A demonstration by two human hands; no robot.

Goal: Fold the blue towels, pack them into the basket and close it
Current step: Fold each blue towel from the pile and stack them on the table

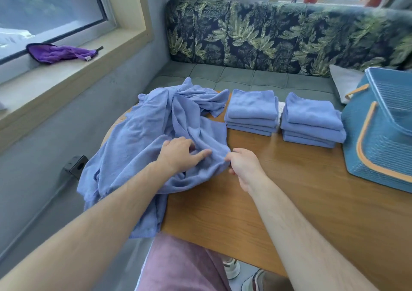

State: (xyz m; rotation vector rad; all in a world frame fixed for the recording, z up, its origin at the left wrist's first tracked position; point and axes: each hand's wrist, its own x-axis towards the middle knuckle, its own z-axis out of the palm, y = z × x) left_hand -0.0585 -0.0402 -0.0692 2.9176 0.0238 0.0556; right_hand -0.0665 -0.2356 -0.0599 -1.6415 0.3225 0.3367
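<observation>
Both hands on loose blue towels [142,134], right hand [244,164] pinching an edge

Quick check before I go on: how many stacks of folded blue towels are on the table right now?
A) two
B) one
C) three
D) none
A: two folded stacks sit side by side between the unfolded towel heap and the basket.
</observation>
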